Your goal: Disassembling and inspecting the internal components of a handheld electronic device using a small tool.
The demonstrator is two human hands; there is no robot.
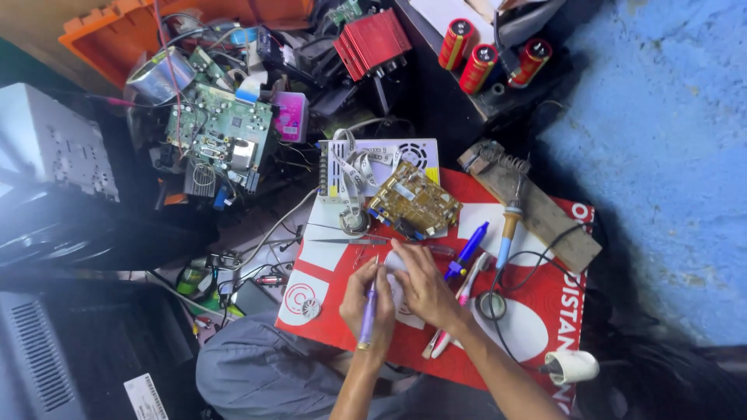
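A thin purple tool (367, 311), shaped like a pen, is held upright in the left hand (367, 305), the fingers closed around its shaft and its tip pointing up toward the fingertips. It is kept over the white patch of a red and white board (537, 311) that serves as the work surface. The right hand (424, 286) is laid just beside the left, fingers bent and pinched together near the tool's tip; whether something small is gripped there cannot be told.

Just beyond the fingertips, metal tweezers (342, 242) are seen lying flat on the board. To the right of the hands, a blue pen (467, 250) and a pink and white pen (459, 299) are placed side by side, and a soldering iron (507, 229) with a yellow handle is propped on a wooden stand (545, 218), its black cord looped across the board. Further up, a gold-coloured circuit board (412, 201) is rested on a white perforated metal box (405, 155). A green circuit board (222, 128) is found among cables at the upper left, and three red cylindrical capacitors (482, 58) are stood at the top
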